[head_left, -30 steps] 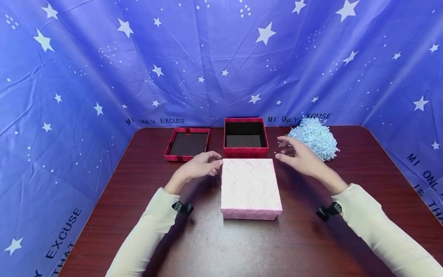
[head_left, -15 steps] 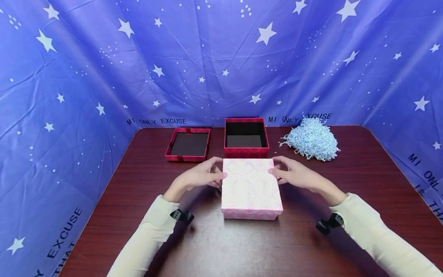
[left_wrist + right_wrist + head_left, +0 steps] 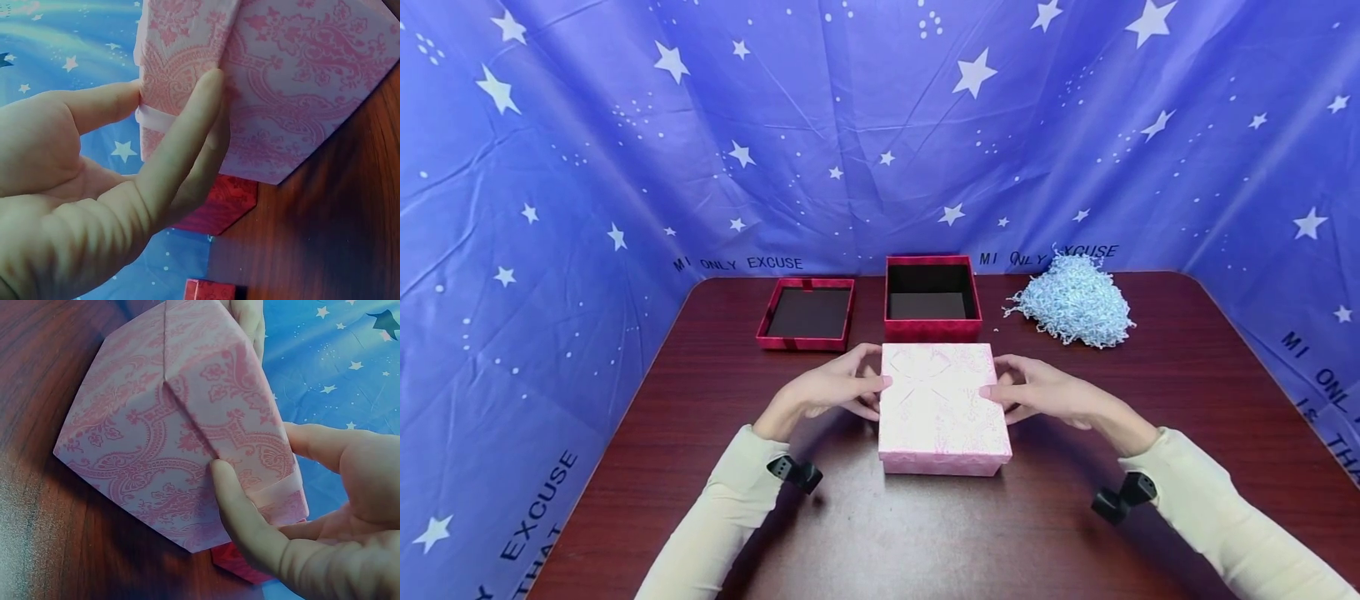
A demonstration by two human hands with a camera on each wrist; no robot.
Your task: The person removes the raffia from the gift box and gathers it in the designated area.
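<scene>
A pink and white patterned gift box (image 3: 943,417) with its lid on sits mid-table; a pale ribbon crosses the lid. My left hand (image 3: 826,387) grips the lid's left side, thumb on the top edge and fingers along the side wall. From the right, my right hand (image 3: 1051,390) holds the opposite side the same way. The left wrist view shows a finger at the seam below the lid (image 3: 181,56). In the right wrist view a fingertip (image 3: 222,472) touches the lower edge of the lid (image 3: 231,406).
Behind the pink box stands an open red box (image 3: 932,329) with a dark inside. Its red lid (image 3: 805,342) lies upturned to the left. Light-blue shredded paper (image 3: 1077,304) is heaped at the back right. A blue starry cloth (image 3: 880,125) surrounds the table (image 3: 895,542).
Both hands have come in from beside the box and taken hold of the lid's two sides. The right hand has since slid slightly toward the front. The box has not visibly moved.
</scene>
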